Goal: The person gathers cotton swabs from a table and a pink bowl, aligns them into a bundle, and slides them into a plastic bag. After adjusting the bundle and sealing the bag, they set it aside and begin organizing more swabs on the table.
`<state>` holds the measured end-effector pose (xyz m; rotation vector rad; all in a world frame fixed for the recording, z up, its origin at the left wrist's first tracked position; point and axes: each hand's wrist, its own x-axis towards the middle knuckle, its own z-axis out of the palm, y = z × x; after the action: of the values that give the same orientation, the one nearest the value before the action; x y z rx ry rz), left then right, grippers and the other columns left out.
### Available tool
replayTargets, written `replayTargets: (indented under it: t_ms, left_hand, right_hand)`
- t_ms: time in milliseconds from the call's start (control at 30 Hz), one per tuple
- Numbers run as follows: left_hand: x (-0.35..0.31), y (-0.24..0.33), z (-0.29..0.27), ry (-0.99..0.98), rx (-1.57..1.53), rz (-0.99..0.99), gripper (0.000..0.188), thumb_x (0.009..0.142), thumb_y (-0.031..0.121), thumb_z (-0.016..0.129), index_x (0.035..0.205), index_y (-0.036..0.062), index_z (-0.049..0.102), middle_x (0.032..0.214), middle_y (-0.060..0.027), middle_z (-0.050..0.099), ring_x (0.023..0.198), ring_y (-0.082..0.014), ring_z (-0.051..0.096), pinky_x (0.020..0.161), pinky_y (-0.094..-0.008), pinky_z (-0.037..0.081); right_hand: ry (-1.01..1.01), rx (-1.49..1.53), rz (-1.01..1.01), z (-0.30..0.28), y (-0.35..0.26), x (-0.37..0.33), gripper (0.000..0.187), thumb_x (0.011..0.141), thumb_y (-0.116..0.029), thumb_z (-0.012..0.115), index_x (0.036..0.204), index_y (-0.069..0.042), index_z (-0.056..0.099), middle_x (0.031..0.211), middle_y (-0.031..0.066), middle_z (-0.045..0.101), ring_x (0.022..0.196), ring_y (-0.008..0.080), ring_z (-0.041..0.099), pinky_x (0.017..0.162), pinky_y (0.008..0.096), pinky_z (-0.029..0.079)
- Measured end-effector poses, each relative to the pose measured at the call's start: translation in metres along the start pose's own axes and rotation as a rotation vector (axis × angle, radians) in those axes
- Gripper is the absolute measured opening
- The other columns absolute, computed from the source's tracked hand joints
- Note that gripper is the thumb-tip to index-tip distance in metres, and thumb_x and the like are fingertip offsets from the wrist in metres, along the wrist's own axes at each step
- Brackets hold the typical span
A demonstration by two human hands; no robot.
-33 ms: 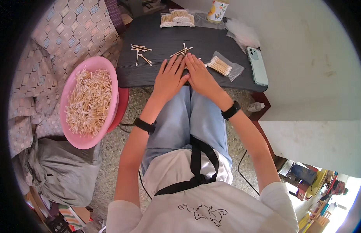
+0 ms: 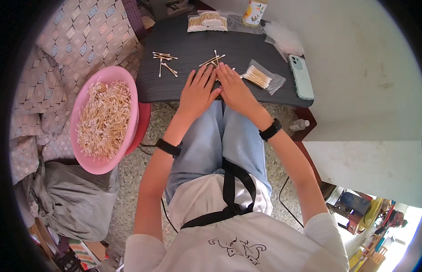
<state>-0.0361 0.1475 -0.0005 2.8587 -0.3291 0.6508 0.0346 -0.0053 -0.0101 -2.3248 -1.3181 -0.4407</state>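
My left hand (image 2: 198, 93) and my right hand (image 2: 236, 89) lie side by side, palms down, at the near edge of the dark table (image 2: 179, 93). Their fingers are stretched out and the fingertips almost meet. Several loose cotton swabs (image 2: 214, 58) stick out beyond the fingertips; whatever part lies beneath the hands is hidden. Off to the left is a loose group of cotton swabs (image 2: 163, 57). Just right of my right hand rests a clear bag (image 2: 276, 83) partly filled with cotton swabs (image 2: 257, 77).
A pink basin (image 2: 134, 97) heaped with cotton swabs (image 2: 104, 120) stands left of the table. Filled swab packs (image 2: 207, 22), a jar with a printed label (image 2: 254, 12) and clear plastic bags (image 2: 283, 38) sit along the far side. A pale green phone (image 2: 301, 78) lies at the right edge.
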Motion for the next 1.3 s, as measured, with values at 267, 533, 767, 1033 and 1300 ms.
replayTargets:
  t_ms: [267, 533, 767, 1033, 1300]
  left_hand:
    - [0.017, -0.002, 0.013, 0.096, 0.120, -0.142, 0.046, 0.096, 0.030, 0.040, 0.133, 0.0025, 0.045, 0.140, -0.0115, 0.042, 0.132, -0.0273, 0.035, 0.107, -0.0456, 0.028]
    - [0.027, -0.021, 0.017, 0.147, -0.054, -0.170, 0.033, 0.095, 0.021, 0.046, 0.124, 0.0071, 0.054, 0.132, -0.0094, 0.051, 0.123, -0.0258, 0.047, 0.105, -0.0429, 0.032]
    - [0.024, -0.030, 0.017, 0.242, -0.319, -0.222, 0.033, 0.091, 0.019, 0.052, 0.123, 0.0100, 0.054, 0.122, -0.0091, 0.059, 0.119, -0.0269, 0.051, 0.104, -0.0421, 0.034]
    - [0.024, -0.014, 0.012, 0.185, -0.059, -0.186, 0.044, 0.092, 0.026, 0.049, 0.132, 0.0077, 0.046, 0.135, -0.0154, 0.047, 0.123, -0.0304, 0.045, 0.104, -0.0422, 0.033]
    - [0.021, -0.017, 0.016, 0.127, 0.046, -0.169, 0.044, 0.094, 0.029, 0.045, 0.132, 0.0056, 0.046, 0.137, -0.0144, 0.045, 0.128, -0.0307, 0.040, 0.106, -0.0419, 0.030]
  right_hand:
    - [0.066, -0.137, 0.000, 0.006, 0.005, 0.022, 0.049, 0.086, -0.012, 0.051, 0.131, 0.003, 0.041, 0.138, 0.0185, 0.040, 0.128, 0.0334, 0.039, 0.107, 0.0430, 0.031]
    - [0.278, 0.344, 0.099, 0.014, 0.023, 0.040, 0.024, 0.080, -0.010, 0.062, 0.103, -0.003, 0.065, 0.106, 0.0126, 0.065, 0.101, 0.0282, 0.058, 0.089, 0.0406, 0.041]
    - [0.280, 0.273, 0.202, 0.011, 0.017, 0.052, 0.015, 0.078, -0.012, 0.064, 0.091, -0.006, 0.069, 0.091, 0.0072, 0.063, 0.086, 0.0268, 0.055, 0.081, 0.0399, 0.042]
    - [0.353, 0.125, 0.264, 0.013, 0.019, 0.044, 0.011, 0.078, -0.009, 0.063, 0.088, -0.005, 0.066, 0.087, 0.0096, 0.058, 0.089, 0.0282, 0.053, 0.081, 0.0402, 0.042]
    - [0.358, 0.000, 0.269, 0.009, 0.014, 0.042, 0.012, 0.081, -0.003, 0.057, 0.091, -0.005, 0.063, 0.092, 0.0116, 0.056, 0.091, 0.0292, 0.052, 0.083, 0.0393, 0.042]
